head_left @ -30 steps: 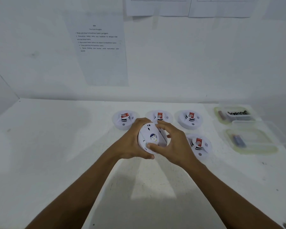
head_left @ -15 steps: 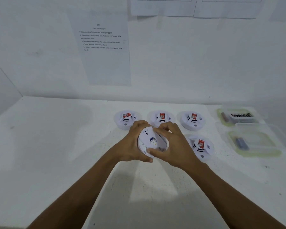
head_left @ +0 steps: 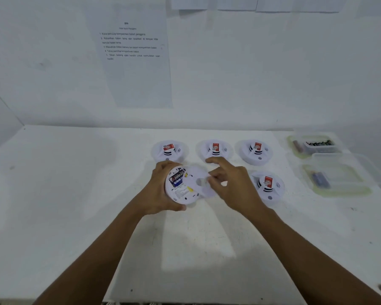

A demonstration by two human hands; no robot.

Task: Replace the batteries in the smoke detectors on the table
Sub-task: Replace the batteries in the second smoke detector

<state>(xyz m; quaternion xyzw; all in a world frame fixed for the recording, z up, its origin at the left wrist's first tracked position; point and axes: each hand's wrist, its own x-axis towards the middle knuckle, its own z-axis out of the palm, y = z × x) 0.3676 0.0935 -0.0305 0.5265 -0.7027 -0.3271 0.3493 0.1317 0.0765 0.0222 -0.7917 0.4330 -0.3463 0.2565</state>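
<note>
My left hand (head_left: 157, 192) grips a white smoke detector (head_left: 180, 188) above the table, its underside turned up so a battery (head_left: 176, 176) shows in the compartment. My right hand (head_left: 231, 183) pinches the round white back cover (head_left: 201, 183), which sits shifted to the right of the detector body. Several other white detectors with red labels lie face up on the table: three in a back row (head_left: 169, 151) (head_left: 215, 150) (head_left: 256, 151) and one (head_left: 267, 187) just right of my right hand.
Two clear plastic containers stand at the right edge: the far one (head_left: 315, 146) holds several dark batteries, the near one (head_left: 337, 179) holds two blue batteries. An instruction sheet (head_left: 132, 53) hangs on the back wall. The white table (head_left: 64, 183) spreads to the left.
The back cover has come off the detector and moved right in my right hand, exposing the battery. My left hand keeps hold of the body.
</note>
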